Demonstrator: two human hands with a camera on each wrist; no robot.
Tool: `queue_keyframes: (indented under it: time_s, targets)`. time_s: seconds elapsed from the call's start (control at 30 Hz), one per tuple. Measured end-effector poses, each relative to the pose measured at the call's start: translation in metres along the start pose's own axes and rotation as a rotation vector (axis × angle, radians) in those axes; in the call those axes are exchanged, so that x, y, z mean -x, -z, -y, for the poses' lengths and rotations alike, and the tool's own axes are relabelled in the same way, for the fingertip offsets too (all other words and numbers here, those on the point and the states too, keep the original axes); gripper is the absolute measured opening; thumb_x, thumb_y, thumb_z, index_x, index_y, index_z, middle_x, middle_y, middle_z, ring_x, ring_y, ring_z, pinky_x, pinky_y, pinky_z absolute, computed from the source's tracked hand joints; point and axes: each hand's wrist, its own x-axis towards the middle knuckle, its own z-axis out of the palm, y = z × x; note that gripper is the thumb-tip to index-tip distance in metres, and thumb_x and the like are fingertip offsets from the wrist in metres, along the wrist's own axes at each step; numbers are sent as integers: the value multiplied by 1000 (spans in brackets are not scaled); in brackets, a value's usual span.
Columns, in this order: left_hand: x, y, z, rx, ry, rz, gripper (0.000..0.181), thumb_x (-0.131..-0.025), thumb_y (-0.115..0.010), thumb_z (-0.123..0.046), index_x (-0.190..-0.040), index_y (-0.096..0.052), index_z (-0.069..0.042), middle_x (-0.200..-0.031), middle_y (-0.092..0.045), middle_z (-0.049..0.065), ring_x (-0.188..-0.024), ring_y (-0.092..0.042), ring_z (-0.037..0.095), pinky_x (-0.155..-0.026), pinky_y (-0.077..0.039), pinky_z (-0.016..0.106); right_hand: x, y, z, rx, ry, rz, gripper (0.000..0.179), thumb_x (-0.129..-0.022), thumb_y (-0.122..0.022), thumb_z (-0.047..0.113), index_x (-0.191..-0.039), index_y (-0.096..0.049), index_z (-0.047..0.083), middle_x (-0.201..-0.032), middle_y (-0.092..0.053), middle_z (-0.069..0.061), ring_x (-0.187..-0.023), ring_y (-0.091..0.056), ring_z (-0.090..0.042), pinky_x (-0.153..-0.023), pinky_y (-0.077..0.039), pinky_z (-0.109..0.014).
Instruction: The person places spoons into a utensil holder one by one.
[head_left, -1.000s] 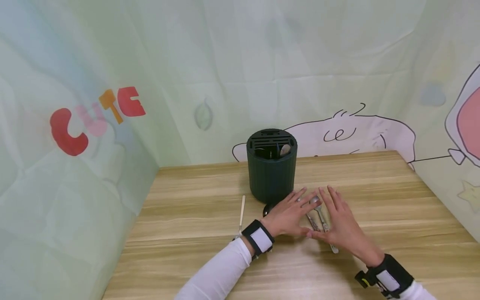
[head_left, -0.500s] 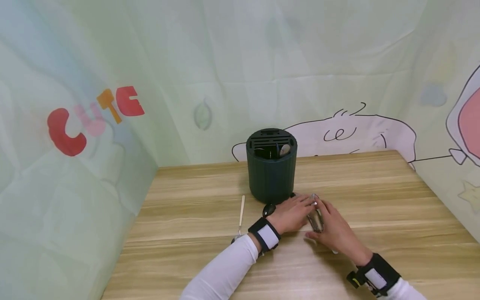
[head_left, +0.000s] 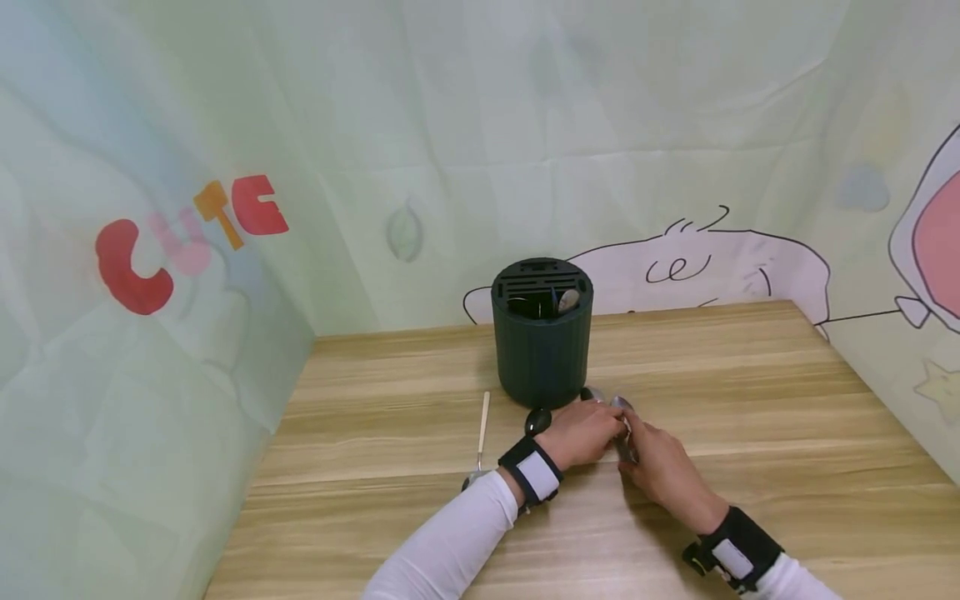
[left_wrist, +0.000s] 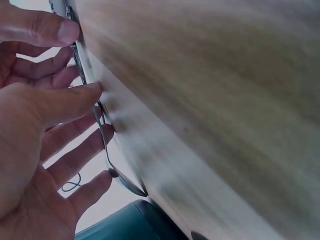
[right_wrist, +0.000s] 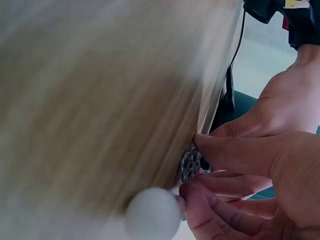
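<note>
Apparently part done: you had some items (head_left: pixel 569 301) in the dark holder (head_left: pixel 543 358) and, outside on the table (head_left: pixel 360 417), a black spoon (head_left: pixel 537 421), a pale-handled piece (head_left: pixel 483 421) and metal cutlery (right_wrist: pixel 190 165) near its base — pinched by your right hand (head_left: pixel 663 468), your left hand (head_left: pixel 583 433) alongside, its grip unclear.

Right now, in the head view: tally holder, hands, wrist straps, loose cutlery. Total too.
Holder: 1
Hands: 2
Wrist straps: 2
Loose cutlery: 4 visible; hands may hide more
Total: 9 visible
</note>
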Motion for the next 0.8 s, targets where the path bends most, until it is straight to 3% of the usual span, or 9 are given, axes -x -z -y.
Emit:
queue_keyframes:
  time_s: [0.2,0.4,0.63,0.8]
  targets:
    - [2,-1,0,-11,-8,-23,10,-85,-66,-22,-85,-67,-32,-92,-59,-15,-85,-54,5,-76,-45,28,1,2,4,-26,-6,13,57,-65,-78,4,-115,-50,-1,-65,-49,4,-57,-45,-12,-49,-42,-34]
    - [5,2,0,-5,-13,-5,7,-85,-66,-25,-80,-63,-29,-80,-59,-16,-80,-53,3,-80,-42,30,0,5,7,-62,-65,69,28,-70,-72,0,-90,-54,4,-62,-48,4,-54,-43,-11,-44,-39,-30]
    - [11,7,4,156,-45,-14,12,-82,-69,-21,-74,-62,-26,-71,-53,-17,-66,-47,-1,-61,-42,20,1,9,7,-85,-68,72,12,-74,-70,2,-73,-61,11,-62,-52,7,-55,-44,-9,-49,-41,-31]
    - [16,19,6,205,-54,1,9,-83,-68,-19,-79,-66,-26,-78,-55,-18,-72,-48,-3,-62,-41,15,2,13,8,-64,-8,56,13,-73,-72,3,-73,-66,15,-66,-59,8,-58,-47,-6,-51,-44,-30]
